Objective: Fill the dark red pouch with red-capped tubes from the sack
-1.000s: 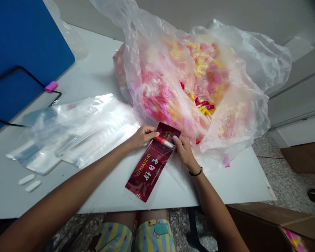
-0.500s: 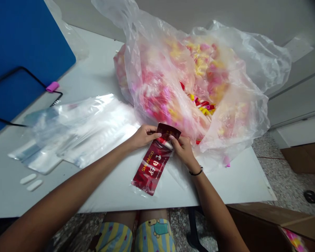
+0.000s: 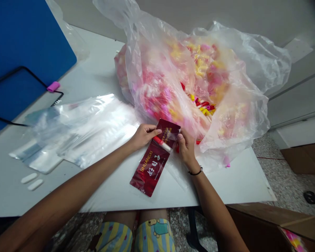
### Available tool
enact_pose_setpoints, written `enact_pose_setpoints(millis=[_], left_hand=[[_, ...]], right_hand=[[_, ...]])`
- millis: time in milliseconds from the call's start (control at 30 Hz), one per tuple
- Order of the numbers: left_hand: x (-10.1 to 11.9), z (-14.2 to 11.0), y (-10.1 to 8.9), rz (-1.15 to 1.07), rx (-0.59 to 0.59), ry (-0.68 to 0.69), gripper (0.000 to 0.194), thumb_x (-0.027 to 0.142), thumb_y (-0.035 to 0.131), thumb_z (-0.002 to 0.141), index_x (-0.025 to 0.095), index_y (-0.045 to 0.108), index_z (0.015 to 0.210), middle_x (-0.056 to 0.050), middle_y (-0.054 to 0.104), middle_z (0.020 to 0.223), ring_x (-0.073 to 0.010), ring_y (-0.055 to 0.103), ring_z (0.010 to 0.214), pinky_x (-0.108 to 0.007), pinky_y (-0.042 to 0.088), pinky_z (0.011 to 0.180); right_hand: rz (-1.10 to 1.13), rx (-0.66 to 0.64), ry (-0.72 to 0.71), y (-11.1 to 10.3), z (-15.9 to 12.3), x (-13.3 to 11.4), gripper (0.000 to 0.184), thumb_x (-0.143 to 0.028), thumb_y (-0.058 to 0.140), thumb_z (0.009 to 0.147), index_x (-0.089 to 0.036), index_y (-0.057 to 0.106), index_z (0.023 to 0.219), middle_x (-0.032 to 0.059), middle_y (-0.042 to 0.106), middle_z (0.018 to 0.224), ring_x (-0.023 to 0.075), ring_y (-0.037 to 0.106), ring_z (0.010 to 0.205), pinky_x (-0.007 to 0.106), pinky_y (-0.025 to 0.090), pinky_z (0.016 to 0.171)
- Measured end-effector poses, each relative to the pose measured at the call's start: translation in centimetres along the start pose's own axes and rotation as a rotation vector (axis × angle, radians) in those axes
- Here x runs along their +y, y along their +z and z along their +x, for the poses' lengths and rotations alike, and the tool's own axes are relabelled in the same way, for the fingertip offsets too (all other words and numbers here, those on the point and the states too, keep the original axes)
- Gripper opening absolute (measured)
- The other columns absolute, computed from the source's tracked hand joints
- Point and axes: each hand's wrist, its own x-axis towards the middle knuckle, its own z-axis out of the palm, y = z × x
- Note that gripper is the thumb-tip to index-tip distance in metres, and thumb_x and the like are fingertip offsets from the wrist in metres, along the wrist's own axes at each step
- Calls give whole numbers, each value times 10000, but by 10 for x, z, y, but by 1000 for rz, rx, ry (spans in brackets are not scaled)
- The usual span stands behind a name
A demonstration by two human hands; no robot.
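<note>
My left hand (image 3: 145, 135) pinches the upper left edge of a dark red printed packet (image 3: 149, 174), a flat sleeve under clear film with "SHUANGXI" lettering. Across the packet's fold lies a small red-and-white tube (image 3: 162, 143). My right hand (image 3: 186, 145) is closed at the packet's upper right edge; a small white tip shows at its fingertips and a bit of red below them, most of it hidden. Just behind both hands sits a big translucent plastic bag (image 3: 157, 63) full of red, yellow and pink small tubes (image 3: 205, 106).
Clear plastic bags (image 3: 94, 122) lie in a pile at left on the white table (image 3: 105, 196). Two white oval pieces (image 3: 31, 181) rest near the front left. A blue panel (image 3: 23, 42) with a black wire stand is at far left. Cardboard boxes (image 3: 267, 224) stand on the right floor.
My right hand has shifted right, off the packet's face to its edge. The packet's upper part has tilted flatter, uncovering gold print and the red-and-white tube. My left hand keeps its pinch.
</note>
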Motion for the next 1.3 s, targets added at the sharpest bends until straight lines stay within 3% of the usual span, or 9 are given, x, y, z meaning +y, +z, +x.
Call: enact_pose_setpoints(millis=[133, 267, 533, 667, 767, 933, 1000, 1167, 1300], left_hand=[[-1, 2, -1, 14, 115, 22, 372, 453, 601, 779, 119, 579, 617, 13, 510, 565, -82, 439, 511, -207, 309, 485], [-1, 2, -1, -16, 132, 19, 390, 469, 596, 781, 135, 539, 587, 20, 475, 542, -84, 424, 497, -216, 295, 478], [-8, 3, -2, -308, 146, -45, 394, 516, 618, 748, 140, 568, 642, 5, 553, 587, -105, 515, 527, -242, 401, 553], [-13, 3, -5, -430, 171, -58, 371, 504, 616, 757, 142, 570, 688, 5, 589, 632, -115, 554, 577, -252, 432, 612], [-13, 2, -5, -452, 155, -81, 397, 532, 571, 784, 141, 576, 718, -6, 617, 653, -128, 569, 583, -265, 437, 619], [-6, 0, -3, -360, 104, -54, 400, 539, 576, 781, 141, 605, 809, -27, 662, 756, -142, 604, 657, -276, 451, 674], [-1, -2, -1, -298, 31, -30, 378, 488, 616, 769, 143, 614, 922, -48, 675, 844, -148, 619, 713, -275, 459, 699], [9, -8, 0, -49, -259, -37, 463, 384, 688, 723, 134, 572, 1095, -89, 665, 991, -185, 629, 824, -267, 474, 686], [14, -11, 0, 78, -340, -71, 489, 394, 707, 695, 133, 578, 1087, -83, 665, 1008, -212, 627, 878, -282, 485, 717]], right_hand=[[25, 88, 26, -6, 2, 0, 302, -402, 349, 918, -188, 529, 1031, 9, 596, 696, 136, 543, 583, 279, 424, 601], [-143, 101, -10, -16, 4, -2, 247, -332, 363, 913, -187, 556, 860, 7, 592, 674, 127, 529, 592, 262, 398, 598], [-575, -418, -139, -24, 4, -9, 75, -170, 500, 757, -179, 574, 748, 39, 615, 746, 157, 550, 683, 268, 374, 613], [-713, -500, -158, -18, 0, -9, 118, -166, 523, 758, -168, 601, 846, 93, 623, 871, 210, 571, 835, 299, 402, 676], [-609, -367, -154, -17, 0, -8, 127, -157, 499, 800, -173, 577, 899, 80, 619, 877, 190, 573, 809, 298, 417, 677], [-146, 235, -72, -14, 1, -10, 159, -267, 484, 870, -211, 476, 1019, 9, 567, 799, 122, 551, 647, 262, 432, 584], [5, 391, -60, -12, 1, -12, 234, -287, 462, 885, -230, 408, 1106, -6, 536, 766, 130, 572, 671, 258, 444, 562], [152, 542, -19, -10, 0, -15, 238, -338, 458, 887, -233, 424, 1098, 7, 536, 785, 138, 596, 717, 240, 444, 507], [220, 505, 45, -9, 0, -16, 255, -362, 443, 893, -241, 509, 1108, -1, 568, 823, 89, 570, 570, 239, 461, 494]])
